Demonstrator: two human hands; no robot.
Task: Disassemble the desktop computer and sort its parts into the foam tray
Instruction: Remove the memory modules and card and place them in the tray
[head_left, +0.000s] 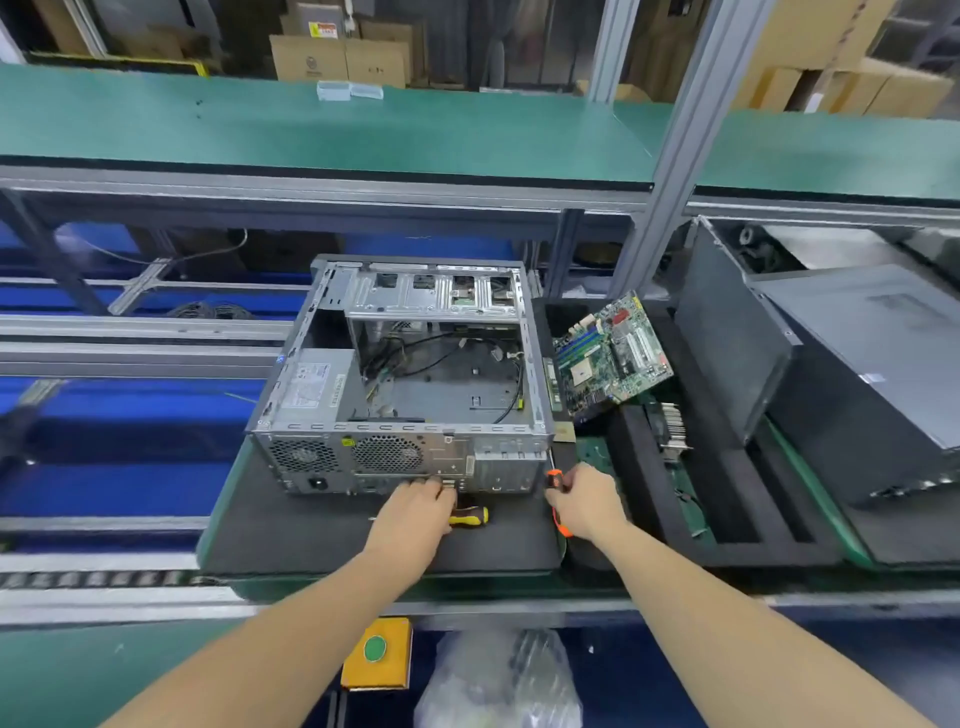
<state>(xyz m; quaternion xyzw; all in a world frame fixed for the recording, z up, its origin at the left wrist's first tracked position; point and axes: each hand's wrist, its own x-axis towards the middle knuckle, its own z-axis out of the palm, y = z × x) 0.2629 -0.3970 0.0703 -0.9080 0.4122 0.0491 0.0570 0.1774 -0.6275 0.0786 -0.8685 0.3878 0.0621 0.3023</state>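
The power supply (311, 387) sits in the left near corner of the opened case (441, 291). Its fan grille and socket show through the rear panel, which faces the person. The case lies flat on a dark mat (311, 540) on the table (218, 499); inside, apart from the supply, only loose cables and bare floor show.

The left hand (415, 512) reaches forward with its fingers stretched out, tips on the lower middle of the rear panel. It holds nothing that I can see. Under it, lying left to right on the mat, is a yellow screwdriver (470, 516) whose handle pokes out on the right side of the hand.

The right hand (584, 501) is curled round an orange tool (555, 480) at the right near corner of the case. The tool's long axis runs roughly towards and away from the person. I cannot tell what kind of tip it has.

Further right, the foam tray (737, 525) touches the case's side and already holds the motherboard (613, 353), tilted in a far slot, and a heatsink (672, 426) nearer.

The supply looks like the main part left to free. It lies well to the left of the tool, across the whole rear panel. The left hand is the nearer one, so either the tool must travel left or the case must turn.
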